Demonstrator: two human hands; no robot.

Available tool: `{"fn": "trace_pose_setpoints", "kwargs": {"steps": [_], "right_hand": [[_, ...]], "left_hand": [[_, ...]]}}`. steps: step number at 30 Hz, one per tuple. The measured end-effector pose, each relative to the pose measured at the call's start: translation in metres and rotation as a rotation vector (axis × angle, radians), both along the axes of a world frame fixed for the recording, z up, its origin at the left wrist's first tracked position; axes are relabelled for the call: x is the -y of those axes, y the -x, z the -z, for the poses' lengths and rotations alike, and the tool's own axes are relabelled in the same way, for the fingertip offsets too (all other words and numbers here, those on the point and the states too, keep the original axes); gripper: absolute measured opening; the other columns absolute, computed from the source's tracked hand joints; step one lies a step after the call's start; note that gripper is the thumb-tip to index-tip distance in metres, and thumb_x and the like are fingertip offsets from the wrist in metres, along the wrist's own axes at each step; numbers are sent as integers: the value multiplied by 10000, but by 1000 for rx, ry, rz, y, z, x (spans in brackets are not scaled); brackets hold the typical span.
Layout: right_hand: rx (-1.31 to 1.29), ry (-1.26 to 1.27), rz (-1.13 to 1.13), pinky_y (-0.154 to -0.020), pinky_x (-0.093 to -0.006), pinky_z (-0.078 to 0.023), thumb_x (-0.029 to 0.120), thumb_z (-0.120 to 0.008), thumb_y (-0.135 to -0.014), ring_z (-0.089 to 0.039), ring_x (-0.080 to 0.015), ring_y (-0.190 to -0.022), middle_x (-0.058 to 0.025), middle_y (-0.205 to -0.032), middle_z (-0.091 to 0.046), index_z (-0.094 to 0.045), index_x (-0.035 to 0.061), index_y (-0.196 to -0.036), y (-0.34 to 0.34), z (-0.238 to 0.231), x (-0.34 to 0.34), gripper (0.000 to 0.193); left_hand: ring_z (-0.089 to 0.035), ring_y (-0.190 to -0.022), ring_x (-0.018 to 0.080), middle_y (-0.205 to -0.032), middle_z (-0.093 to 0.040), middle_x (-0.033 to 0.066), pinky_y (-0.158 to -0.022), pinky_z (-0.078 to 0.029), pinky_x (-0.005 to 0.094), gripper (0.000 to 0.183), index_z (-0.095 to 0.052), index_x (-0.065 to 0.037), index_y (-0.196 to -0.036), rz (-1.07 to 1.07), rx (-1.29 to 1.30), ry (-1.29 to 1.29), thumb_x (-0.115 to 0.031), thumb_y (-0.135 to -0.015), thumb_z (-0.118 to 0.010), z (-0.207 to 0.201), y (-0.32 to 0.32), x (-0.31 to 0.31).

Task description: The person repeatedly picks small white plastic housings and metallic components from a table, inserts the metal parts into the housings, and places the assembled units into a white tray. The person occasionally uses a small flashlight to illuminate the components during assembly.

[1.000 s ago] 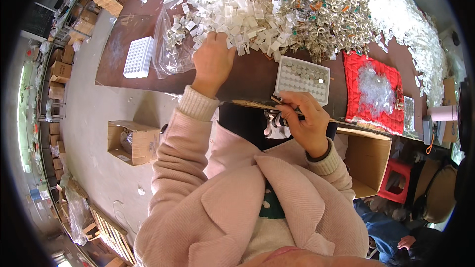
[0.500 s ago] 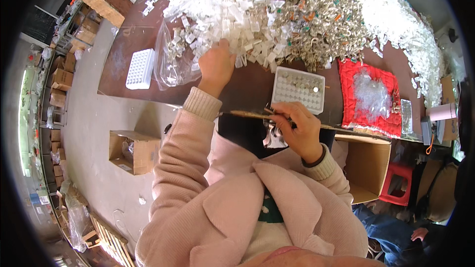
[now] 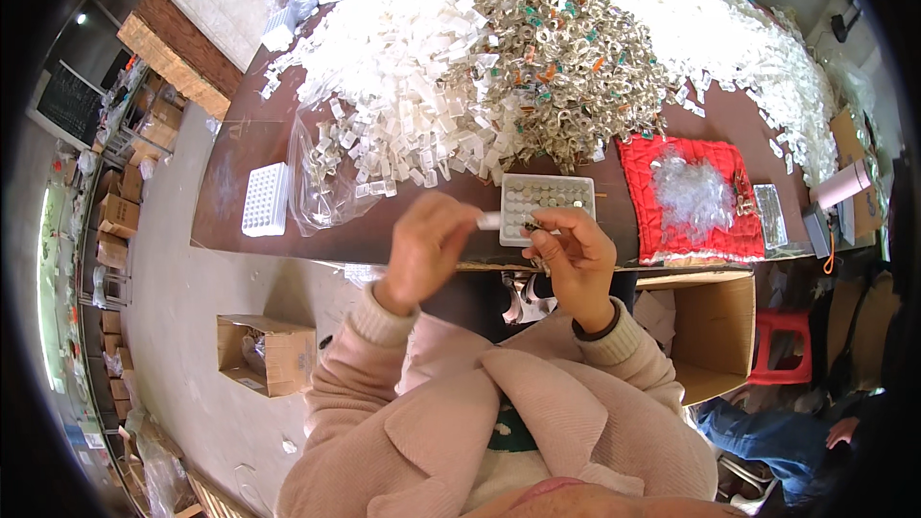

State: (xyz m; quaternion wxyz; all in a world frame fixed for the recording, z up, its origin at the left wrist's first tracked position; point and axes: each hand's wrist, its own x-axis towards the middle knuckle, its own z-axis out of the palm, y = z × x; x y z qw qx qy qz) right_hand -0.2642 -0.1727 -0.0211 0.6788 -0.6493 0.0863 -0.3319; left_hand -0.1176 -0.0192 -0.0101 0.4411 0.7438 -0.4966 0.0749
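Observation:
Between the fingertips of my left hand [image 3: 427,247] is a small whitish plastic piece [image 3: 489,221], held out toward the right; the hand is somewhat blurred. Close beside it, my right hand [image 3: 578,259] pinches a small metal part [image 3: 532,227], mostly hidden by the fingers. Both hands hover at the table's near edge, in front of a white tray [image 3: 506,194] with rows of small round grey pieces. Behind the tray rises a heap of small metal parts [image 3: 576,67], some with green or orange bits. A heap of clear and white plastic pieces [image 3: 403,86] adjoins it on the left.
A red cloth [image 3: 641,182] carrying clear plastic bits lies to the right. White perforated trays [image 3: 266,200] and a clear bag [image 3: 307,192] are on the left. Cardboard boxes [image 3: 288,364] and a red stool [image 3: 779,345] stand below. Another person's legs [image 3: 767,441] show lower right.
My left hand has come back from the plastic heap toward my right hand, now with a whitish plastic piece. My right hand stays near the tray. The view has shifted.

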Motion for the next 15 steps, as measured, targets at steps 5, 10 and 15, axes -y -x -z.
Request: {"fn": "trace_pose_setpoints", "kwargs": {"steps": [5, 10, 15], "right_hand": [[-41, -12, -146, -759, -267, -617, -62, -603, -949, -660, -134, -919, -81, -1040, -624, -628, -40, -1152, 3, 3, -4, 206], [54, -51, -87, -765, -228, -543, -77, -658, -898, -649, -97, -890, -63, -1056, -644, -658, -18, -1145, 6, 9, -13, 254], [119, 89, -76, -790, -254, -552, -85, -653, -899, -666, -136, -898, -79, -1049, -651, -649, -43, -1135, 5, 4, -18, 239]], "left_hand": [[-597, -754, 288, -868, -586, 95, -657, -501, 362, 235, -709, -55, -959, 61, 97, 49, 56, -754, -738, -7, 32, -1], [-634, -856, 212, -1053, -626, 95, -739, -524, 289, 309, -680, -32, -1093, -27, -308, 304, 91, -810, -705, -3, 53, 4], [-665, -969, 164, -1156, -663, 115, -847, -561, 285, 350, -594, 42, -1236, 139, -1182, 509, 84, -892, -645, 7, 68, 3]]}}
